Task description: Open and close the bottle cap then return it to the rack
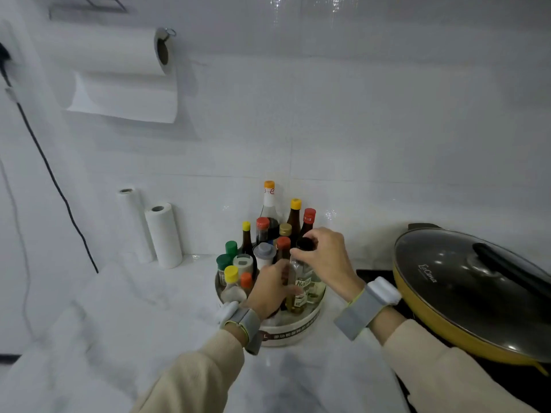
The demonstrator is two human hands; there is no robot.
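Head view: nearest, the left hand [269, 289] wraps the clear bottle [301, 289] above the round rack [293, 330] on the tabletop [298, 377]. Right-hand fingers [301, 251] pinch its black cap [305, 244]. Beyond, crowded bottles [269, 210] stand close; a careless twist could topple them or spill oil.

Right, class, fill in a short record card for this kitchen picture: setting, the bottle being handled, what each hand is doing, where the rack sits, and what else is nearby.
setting: white counter against a white tiled wall
bottle: clear bottle with a black cap, upright, over the rack
left hand: wrapped round the bottle's body
right hand: fingers on the cap
rack: round white tray crowded with capped condiment bottles
nearby: yellow pan with a glass lid on the right; two paper rolls standing on the left
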